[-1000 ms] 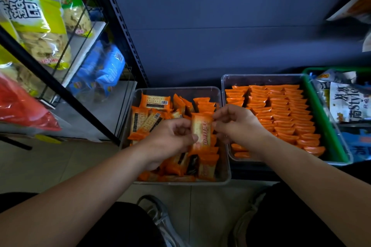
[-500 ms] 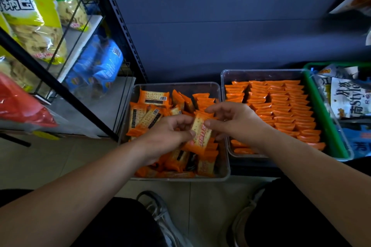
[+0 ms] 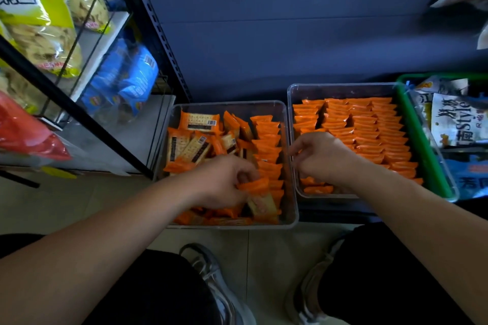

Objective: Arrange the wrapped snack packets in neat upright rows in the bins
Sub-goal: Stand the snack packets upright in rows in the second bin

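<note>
Packet (image 3: 261, 203): we have lowered it from mid-air between both hands into the near end of the left bin (image 3: 291, 200), beside the upright row (image 3: 266, 140).
Left hand (image 3: 224, 182): dropped with it; we still pinch the packet's orange end.
Right hand (image 3: 324, 158): we let go; it has shifted right, over the right bin (image 3: 343, 86), fingers loosely curled, holding nothing.

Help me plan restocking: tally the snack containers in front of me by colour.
Clear rectangular plastic bins: 2, the left one and the right one
Green plastic basket: 1
Total: 3
</note>
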A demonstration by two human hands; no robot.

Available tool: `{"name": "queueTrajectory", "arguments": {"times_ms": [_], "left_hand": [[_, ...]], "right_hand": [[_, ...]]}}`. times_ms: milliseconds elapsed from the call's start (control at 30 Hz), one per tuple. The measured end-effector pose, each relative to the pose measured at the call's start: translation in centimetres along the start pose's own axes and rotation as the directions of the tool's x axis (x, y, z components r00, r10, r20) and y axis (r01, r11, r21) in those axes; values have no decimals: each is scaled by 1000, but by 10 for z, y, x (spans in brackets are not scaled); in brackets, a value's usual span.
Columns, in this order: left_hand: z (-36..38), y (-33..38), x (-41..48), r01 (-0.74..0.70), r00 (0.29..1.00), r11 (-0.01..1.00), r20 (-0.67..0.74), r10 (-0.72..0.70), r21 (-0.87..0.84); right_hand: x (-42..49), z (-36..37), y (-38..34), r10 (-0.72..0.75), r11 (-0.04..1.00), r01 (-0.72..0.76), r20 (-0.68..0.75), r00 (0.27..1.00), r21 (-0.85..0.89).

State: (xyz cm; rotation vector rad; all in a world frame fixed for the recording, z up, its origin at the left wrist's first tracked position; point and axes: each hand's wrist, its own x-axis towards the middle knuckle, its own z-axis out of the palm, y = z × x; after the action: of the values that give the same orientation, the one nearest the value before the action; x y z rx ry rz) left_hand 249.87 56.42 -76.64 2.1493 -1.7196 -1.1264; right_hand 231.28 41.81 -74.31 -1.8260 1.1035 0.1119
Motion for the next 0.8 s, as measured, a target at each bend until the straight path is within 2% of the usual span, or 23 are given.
{"name": "queueTrajectory", "arguments": {"times_ms": [133,267,367,533,700,800], "left_hand": [[46,3,16,-76,996,994,-44,79,83],[68,-15,27,-30,999,996,-24,28,-84],[66,-18,28,-5,998,984,-62,-6,-178],[75,-21,29,87,974,990,-200,-107,-107],[81,-17,36,90,961,993,-256,-108,-82],[73,-12,38,84,965,996,-247,-82,-4]], "right_hand": [[2,10,7,-39,999,39,5,999,4],[4,9,14,-48,998,49,-22,999,31],[4,6,15,-50,998,52,-55,997,28],[5,10,20,-46,997,48,-42,998,53],[6,16,24,-91,996,90,-60,994,-12],[6,17,22,-113,993,110,-68,991,-48]]}}
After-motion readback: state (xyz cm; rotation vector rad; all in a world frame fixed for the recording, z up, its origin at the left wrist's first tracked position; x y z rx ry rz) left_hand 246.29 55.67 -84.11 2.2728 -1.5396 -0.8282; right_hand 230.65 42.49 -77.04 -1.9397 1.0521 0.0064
